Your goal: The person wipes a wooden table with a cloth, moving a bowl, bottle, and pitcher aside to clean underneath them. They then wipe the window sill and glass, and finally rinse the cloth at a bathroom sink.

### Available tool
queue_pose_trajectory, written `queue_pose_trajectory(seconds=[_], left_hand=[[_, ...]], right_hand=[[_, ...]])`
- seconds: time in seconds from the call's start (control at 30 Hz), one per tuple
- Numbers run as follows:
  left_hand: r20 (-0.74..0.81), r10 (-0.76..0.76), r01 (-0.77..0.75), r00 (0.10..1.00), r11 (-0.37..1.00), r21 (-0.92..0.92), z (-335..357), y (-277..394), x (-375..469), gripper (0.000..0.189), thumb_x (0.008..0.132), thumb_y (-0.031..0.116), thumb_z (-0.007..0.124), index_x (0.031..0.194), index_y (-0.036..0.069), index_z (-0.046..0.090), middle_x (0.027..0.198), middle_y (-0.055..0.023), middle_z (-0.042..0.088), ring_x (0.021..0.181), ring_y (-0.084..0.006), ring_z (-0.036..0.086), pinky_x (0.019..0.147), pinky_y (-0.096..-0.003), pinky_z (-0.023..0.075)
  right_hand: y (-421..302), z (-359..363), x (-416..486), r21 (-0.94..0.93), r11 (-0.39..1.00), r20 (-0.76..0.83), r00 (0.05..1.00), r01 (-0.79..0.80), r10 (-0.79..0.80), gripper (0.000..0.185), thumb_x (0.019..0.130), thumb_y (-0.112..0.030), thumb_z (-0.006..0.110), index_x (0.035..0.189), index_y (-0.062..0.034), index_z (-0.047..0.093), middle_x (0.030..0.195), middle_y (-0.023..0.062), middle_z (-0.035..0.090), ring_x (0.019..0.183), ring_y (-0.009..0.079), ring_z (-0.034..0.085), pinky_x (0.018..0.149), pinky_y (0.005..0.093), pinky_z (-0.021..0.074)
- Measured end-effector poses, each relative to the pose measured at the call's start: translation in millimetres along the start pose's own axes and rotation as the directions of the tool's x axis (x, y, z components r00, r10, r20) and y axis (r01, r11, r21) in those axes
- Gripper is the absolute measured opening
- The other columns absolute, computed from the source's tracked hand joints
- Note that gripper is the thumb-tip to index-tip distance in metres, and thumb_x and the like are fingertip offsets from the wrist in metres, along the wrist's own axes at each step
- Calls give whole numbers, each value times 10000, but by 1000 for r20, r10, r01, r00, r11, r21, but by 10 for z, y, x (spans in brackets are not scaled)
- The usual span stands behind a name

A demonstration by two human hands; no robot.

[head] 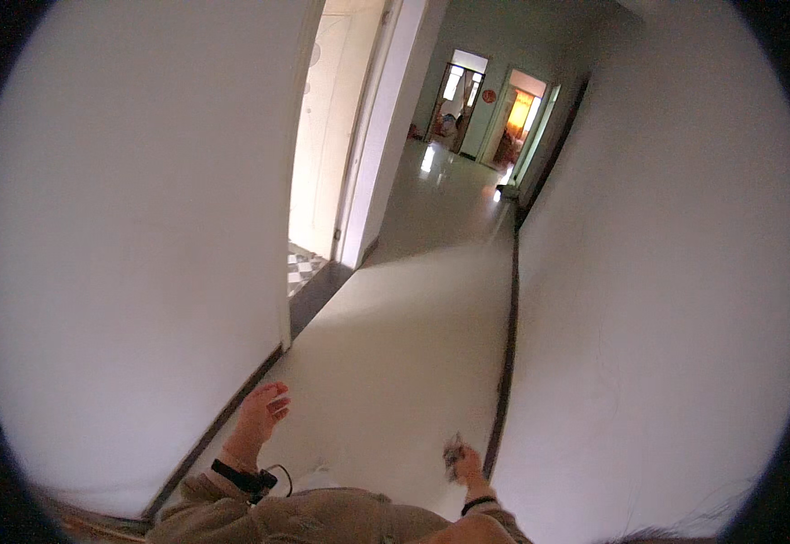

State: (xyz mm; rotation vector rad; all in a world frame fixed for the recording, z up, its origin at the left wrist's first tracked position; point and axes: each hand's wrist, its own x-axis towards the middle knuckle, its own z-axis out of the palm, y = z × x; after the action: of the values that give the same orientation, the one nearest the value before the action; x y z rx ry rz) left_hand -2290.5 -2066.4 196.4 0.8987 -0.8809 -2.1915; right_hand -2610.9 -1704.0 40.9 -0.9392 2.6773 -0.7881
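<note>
My left hand hangs in front of me near the left wall, its fingers loosely bent and apart, with nothing in it. A black strap with a small device and a dark cable sits on that wrist. Lower right, my right hand is closed around a small dark, partly shiny object, too blurred to name. A thin black band circles the right wrist. Both brown sleeves show at the bottom edge.
Pale glossy floor runs along a corridor between a white left wall and a white right wall, both with dark skirting. At left a doorway shows checkered floor tiles. Farther off are two doorways, one with a yellow curtain.
</note>
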Motion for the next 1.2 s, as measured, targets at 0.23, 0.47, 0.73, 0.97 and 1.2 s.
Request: queue_pose_trajectory(seconds=[0.23, 0.47, 0.73, 0.97, 1.2], left_hand=[[392, -131, 81, 911, 987, 141, 1864, 124, 2061, 270, 870, 224, 531, 1083, 59, 551, 1058, -64, 568, 916, -203, 549, 808, -347, 446], [297, -263, 213, 918, 958, 190, 3626, -282, 3836, 293, 864, 237, 545, 1089, 51, 542, 1063, -68, 565, 922, -210, 549, 797, -343, 446], [146, -108, 88, 983, 987, 133, 4780, 33, 5631, 306, 835, 223, 579, 1088, 56, 543, 1066, -63, 577, 920, -215, 561, 793, -357, 456], [26, -37, 37, 999, 999, 3, 5499, 161, 7637, 261, 848, 224, 557, 1074, 92, 552, 1047, -39, 576, 916, -203, 547, 768, -343, 459], [225, -180, 165, 958, 982, 88, 7230, 202, 9771, 231, 851, 233, 541, 1044, 105, 551, 1088, -50, 561, 928, -216, 535, 808, -357, 434]], right_hand=[[610, -210, 363, 5, 806, 253, 780, -592, 572, 312, 819, -218, 478, 1050, -18, 544, 976, 143, 584, 928, 302, 545, 749, 389, 451], [1215, -774, 2089, 51, 689, 204, 683, -723, 701, 306, 844, -221, 464, 1080, -33, 514, 1034, 122, 553, 923, 272, 538, 723, 388, 457], [1680, -1642, 5504, 130, 803, 155, 812, -582, 563, 300, 871, -225, 448, 1113, -51, 481, 1099, 97, 518, 917, 239, 530, 694, 386, 464], [1869, -2005, 8564, 658, 592, 217, 870, -465, 442, 276, 880, -138, 431, 1120, -27, 507, 1055, 143, 534, 847, 263, 546, 698, 368, 465], [2517, -1956, 9345, 189, 737, 158, 761, -649, 629, 268, 887, -196, 432, 1085, -43, 526, 974, 119, 546, 767, 225, 533, 628, 345, 446]])
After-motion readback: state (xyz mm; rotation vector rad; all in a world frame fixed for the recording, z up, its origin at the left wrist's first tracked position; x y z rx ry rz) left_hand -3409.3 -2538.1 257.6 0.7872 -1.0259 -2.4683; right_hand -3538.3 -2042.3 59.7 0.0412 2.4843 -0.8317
